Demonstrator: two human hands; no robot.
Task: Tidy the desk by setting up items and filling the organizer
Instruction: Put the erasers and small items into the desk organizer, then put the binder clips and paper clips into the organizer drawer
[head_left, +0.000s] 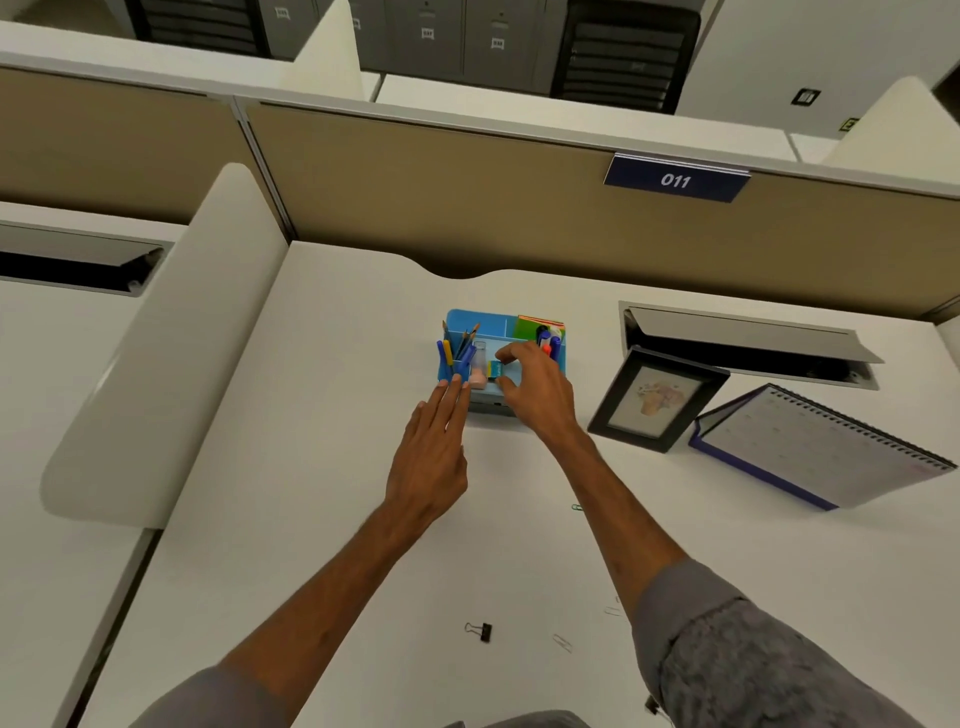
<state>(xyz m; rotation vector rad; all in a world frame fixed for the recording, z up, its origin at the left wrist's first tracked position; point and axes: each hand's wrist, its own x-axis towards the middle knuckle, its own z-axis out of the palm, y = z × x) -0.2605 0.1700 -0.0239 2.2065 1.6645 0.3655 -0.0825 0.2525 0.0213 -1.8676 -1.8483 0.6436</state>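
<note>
We look down at a white worktop (311, 519). The blue organizer (478, 322) sits at 12 o'clock from the person, at full arm's reach, with its long axis running from 9 to 3 o'clock. Pens and pencils (457, 348) stand in its left compartment.

The left hand (431, 457) is flat, with its fingers straight and together, and the fingertips (456, 382) touch the organizer's near left corner, as if steadying it. The right hand (540, 395) hovers over the near middle compartment, its forefinger and thumb curved into a narrow C. A small teal and yellow item (495, 370) lies in that gap. We cannot tell whether the fingers touch it.

We judge this item is being placed in the compartment, so the coming move turns on the gap between thumb and forefinger, which opens toward 9 o'clock.

Loose pieces lie well apart from the organizer, at 6 o'clock from it: a black binder clip (483, 631) between the forearms, pale paper clips (562, 643) just beside the right forearm, and a green paper clip (575, 507) further up that arm. The right hand is nearer to these.
</note>
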